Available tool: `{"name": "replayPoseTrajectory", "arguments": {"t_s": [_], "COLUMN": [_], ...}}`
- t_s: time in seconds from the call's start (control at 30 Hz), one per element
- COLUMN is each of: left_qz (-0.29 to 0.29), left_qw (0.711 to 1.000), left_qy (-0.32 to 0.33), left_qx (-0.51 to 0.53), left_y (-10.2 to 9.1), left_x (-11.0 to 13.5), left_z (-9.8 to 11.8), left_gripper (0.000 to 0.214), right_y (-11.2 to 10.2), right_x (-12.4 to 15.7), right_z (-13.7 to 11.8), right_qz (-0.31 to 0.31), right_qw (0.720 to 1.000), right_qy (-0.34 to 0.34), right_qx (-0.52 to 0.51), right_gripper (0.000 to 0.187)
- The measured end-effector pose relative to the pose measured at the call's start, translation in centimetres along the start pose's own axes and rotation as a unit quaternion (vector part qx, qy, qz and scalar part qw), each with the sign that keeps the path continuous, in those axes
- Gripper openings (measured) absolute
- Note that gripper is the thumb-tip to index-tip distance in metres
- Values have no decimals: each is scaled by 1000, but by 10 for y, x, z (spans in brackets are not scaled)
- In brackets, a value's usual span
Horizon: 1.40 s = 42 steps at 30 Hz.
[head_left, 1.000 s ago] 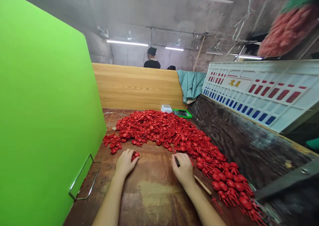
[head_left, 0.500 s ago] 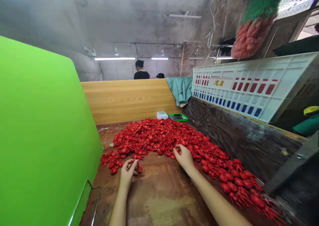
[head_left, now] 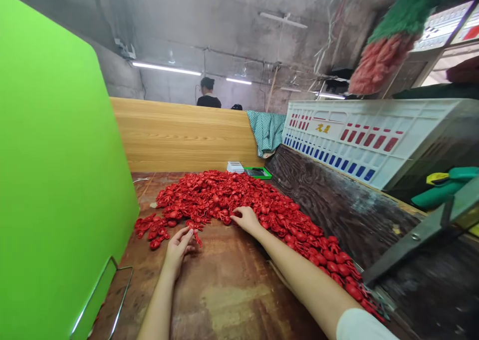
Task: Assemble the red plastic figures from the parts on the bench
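My left hand (head_left: 181, 247) is in front of the heap's left part. Its thumb and fingers pinch a small red plastic piece (head_left: 197, 238) with thin legs hanging down. My right hand (head_left: 247, 221) reaches to the front edge of a large heap of red plastic pieces (head_left: 220, 192). Its thumb and fingers are curled towards each other beside a rounded red piece (head_left: 226, 220); what lies between the fingertips is too small to make out. Rounded bodies with thin, leg-like strands make up the heap, crab- or spider-like in shape. Both hands are just above the worn brown tabletop (head_left: 224, 270).
A green panel (head_left: 63, 155) stands at the left, with a bent wire frame (head_left: 123, 290) by it. Behind the heap are a white box (head_left: 235, 167) and a green tray (head_left: 266, 174). A white crate (head_left: 348, 138) sits on a ledge at right. A person (head_left: 208, 95) is beyond the wooden board (head_left: 179, 138).
The whole view has shifted. Relative to the heap, my right hand has moved left along its front edge, closer to my left hand. My left hand still pinches the red piece.
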<state>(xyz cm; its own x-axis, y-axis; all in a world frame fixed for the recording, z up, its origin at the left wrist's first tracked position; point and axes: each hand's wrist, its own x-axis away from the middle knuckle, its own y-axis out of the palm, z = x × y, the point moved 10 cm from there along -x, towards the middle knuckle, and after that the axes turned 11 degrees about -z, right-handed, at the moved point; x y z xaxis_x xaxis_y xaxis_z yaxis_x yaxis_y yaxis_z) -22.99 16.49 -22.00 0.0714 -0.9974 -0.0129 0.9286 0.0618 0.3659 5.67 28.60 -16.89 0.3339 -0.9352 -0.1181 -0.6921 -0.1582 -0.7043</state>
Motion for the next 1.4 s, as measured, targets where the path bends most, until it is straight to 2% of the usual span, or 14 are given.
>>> {"name": "replayPoseTrajectory", "arguments": {"t_s": [0.07,0.17,0.27,0.33,0.4,0.47,0.53,0.63,0.8,0.87,0.93,1.03,1.17,1.4], "left_qz": [-13,-40,-68,-80,-87,-89,-90,-99,-90,-72,-63,-58,-68,-69], "left_qw": [1000,998,995,993,992,992,992,992,993,996,997,997,991,984], "left_qy": [-6,-21,-38,-48,-52,-52,-50,-46,-38,-34,-27,-9,6,15], "left_qx": [15,44,67,75,78,77,74,63,59,43,18,-44,-115,-166], "left_y": [4,13,24,29,34,42,55,89,147,160,170,178,191,212], "left_x": [1,5,12,17,21,27,38,73,174,208,229,242,247,251], "left_z": [-3,-10,-15,-16,-13,-6,7,30,52,56,61,71,80,82], "left_gripper": [76,73,68,64,62,65,68,67,53,46,41,37,32,31], "right_y": [-8,-12,-5,3,12,23,26,7,-33,-37,-39,-40,-45,-56], "right_x": [14,49,101,137,169,193,208,220,248,264,277,290,300,314], "right_z": [1,3,1,-2,-6,-14,-29,-64,-117,-134,-146,-148,-144,-130], "right_qz": [19,29,11,1,-10,-23,-43,-75,-127,-162,-180,-165,-127,-49], "right_qw": [998,979,940,912,868,807,769,788,848,852,849,843,848,851], "right_qy": [-6,-18,-32,-33,-18,12,33,-2,-76,-87,-89,-63,-49,-32], "right_qx": [-67,-200,-340,-410,-496,-590,-637,-612,-509,-490,-488,-509,-512,-522], "right_gripper": [28,42,55,53,46,42,49,53,37,37,42,50,36,34]}}
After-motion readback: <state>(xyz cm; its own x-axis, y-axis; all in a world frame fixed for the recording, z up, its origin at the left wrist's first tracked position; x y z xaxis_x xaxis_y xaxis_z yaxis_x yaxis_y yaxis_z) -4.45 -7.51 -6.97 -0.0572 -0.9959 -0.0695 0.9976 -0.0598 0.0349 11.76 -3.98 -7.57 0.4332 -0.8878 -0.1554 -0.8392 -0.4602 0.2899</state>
